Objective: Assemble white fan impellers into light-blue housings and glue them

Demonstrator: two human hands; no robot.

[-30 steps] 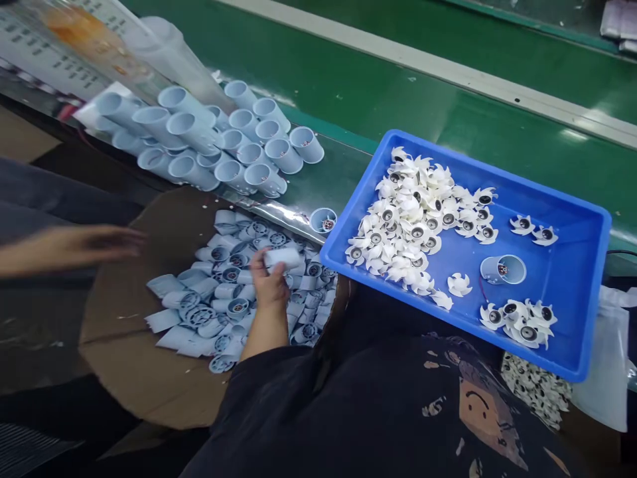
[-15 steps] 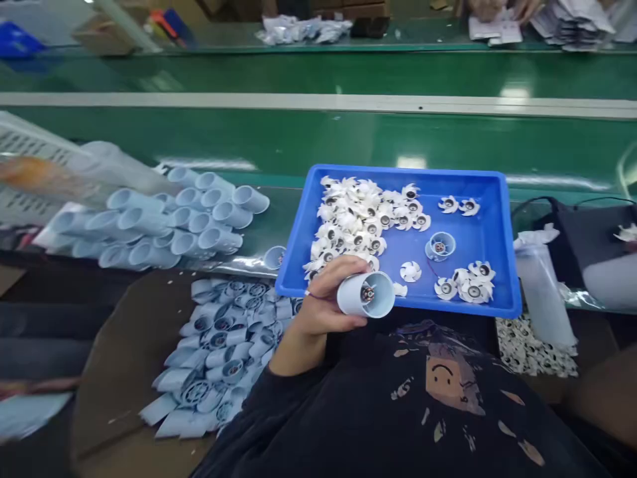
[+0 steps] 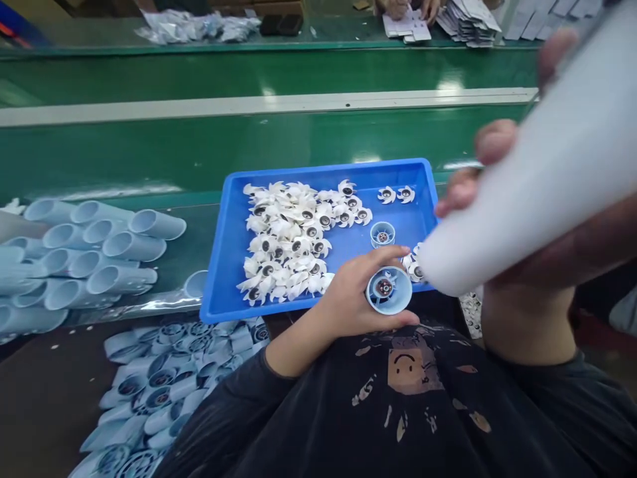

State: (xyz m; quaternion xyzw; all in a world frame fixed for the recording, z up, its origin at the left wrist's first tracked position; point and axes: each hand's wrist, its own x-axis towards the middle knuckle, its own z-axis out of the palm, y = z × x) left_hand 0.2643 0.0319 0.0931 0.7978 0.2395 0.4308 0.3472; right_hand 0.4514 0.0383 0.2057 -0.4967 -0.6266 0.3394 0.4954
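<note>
My left hand is wrapped round a short light-blue tube, its open end facing up toward me. Inside the tube sits a small motor on spokes. On the right, my right hand grips a large white cylinder with a rounded end, close to the camera and blurred; its exact kind cannot be made out. The cylinder's lower end hangs near the held tube, apparently apart from it. Just beyond my left hand is a blue tray of white fan blades, with another blue motor housing in it.
Rows of light-blue tubes lie on the bench at left, with one single tube beside the tray. Below are many motor-fitted tubes. Across the green conveyor, another person's hands handle papers.
My right hand has come into view from the right, holding the white cylinder. My left hand has turned the tube more upright. The view has shifted to the right.
</note>
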